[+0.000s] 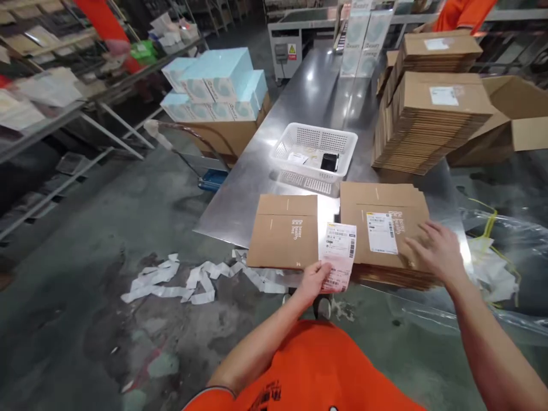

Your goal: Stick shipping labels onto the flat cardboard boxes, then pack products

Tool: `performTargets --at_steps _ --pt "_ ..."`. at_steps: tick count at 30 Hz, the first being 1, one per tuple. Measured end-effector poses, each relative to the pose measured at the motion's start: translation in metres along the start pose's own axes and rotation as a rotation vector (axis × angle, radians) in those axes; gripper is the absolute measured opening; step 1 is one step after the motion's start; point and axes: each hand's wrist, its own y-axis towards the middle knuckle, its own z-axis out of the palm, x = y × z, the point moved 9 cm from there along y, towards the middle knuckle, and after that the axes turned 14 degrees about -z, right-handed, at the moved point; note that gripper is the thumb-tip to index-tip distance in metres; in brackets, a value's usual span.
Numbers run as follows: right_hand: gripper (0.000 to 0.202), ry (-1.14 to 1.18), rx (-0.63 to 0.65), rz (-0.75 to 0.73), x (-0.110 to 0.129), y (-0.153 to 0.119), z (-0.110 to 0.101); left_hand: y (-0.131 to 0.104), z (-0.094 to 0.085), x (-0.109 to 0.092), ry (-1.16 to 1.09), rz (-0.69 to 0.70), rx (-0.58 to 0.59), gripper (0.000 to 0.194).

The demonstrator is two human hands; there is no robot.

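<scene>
My left hand [314, 279] pinches a white shipping label [339, 256] by its lower edge, between two flat cardboard mailers. The single flat mailer [285, 230] lies left of the label on the steel table [265, 165]. My right hand [434, 251] rests with spread fingers on the near right corner of a stack of flat mailers [385, 228]. The top mailer of that stack carries a stuck-on label [381, 233].
A white plastic basket [317, 149] with a small black item stands behind the mailers. Tall stacks of flat cartons [432, 120] fill the right side. Light blue boxes [218, 83] sit on a cart at left. Paper strips [180, 282] litter the floor. Orange-clad people work at the back.
</scene>
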Motion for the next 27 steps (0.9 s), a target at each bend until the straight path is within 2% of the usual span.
performTargets --at_steps 1,3,5,6,8,10,12,14,16,17,19,22,24,27 --pt "0.058 0.104 0.031 -0.051 0.026 0.006 0.013 -0.002 -0.003 0.001 0.063 0.040 -0.019 0.058" --pt "0.067 0.431 0.231 -0.085 0.079 0.015 0.055 -0.011 -0.010 0.002 0.198 0.138 -0.055 0.055" --pt "0.059 0.695 0.488 -0.096 0.130 0.015 0.098 -0.019 -0.023 0.007 0.259 0.171 -0.083 0.055" --pt "0.051 0.760 0.568 -0.093 0.148 0.014 0.114 -0.023 -0.032 0.010 0.243 0.165 -0.095 0.057" --pt "0.043 0.789 0.603 -0.070 0.168 0.016 0.137 -0.031 -0.051 0.018 0.144 0.111 -0.091 0.068" --pt "0.045 0.787 0.546 -0.051 0.177 0.018 0.152 -0.041 -0.067 0.018 0.006 0.090 -0.061 0.079" --pt "0.046 0.822 0.553 -0.063 0.194 0.013 0.169 -0.053 -0.085 0.001 -0.100 0.167 -0.094 0.078" --pt "0.048 0.860 0.637 -0.128 0.220 0.002 0.185 -0.067 -0.104 -0.026 -0.131 0.299 -0.215 0.071" --pt "0.051 0.823 0.685 -0.236 0.247 -0.007 0.195 -0.075 -0.118 -0.048 -0.099 0.351 -0.342 0.057" --pt "0.051 0.777 0.667 -0.287 0.257 -0.009 0.197 -0.076 -0.123 -0.054 -0.085 0.344 -0.390 0.045" --pt "0.047 0.663 0.591 -0.373 0.270 -0.008 0.200 -0.073 -0.135 -0.060 -0.072 0.310 -0.461 0.031" --pt "0.037 0.560 0.574 -0.460 0.276 -0.003 0.214 -0.062 -0.154 -0.054 -0.037 0.271 -0.498 0.036" --pt "0.037 0.506 0.587 -0.491 0.271 0.009 0.232 -0.050 -0.170 -0.039 -0.020 0.221 -0.486 0.044" --pt "0.038 0.349 0.453 -0.483 0.254 0.052 0.256 -0.030 -0.194 -0.004 -0.118 0.095 -0.409 0.057"
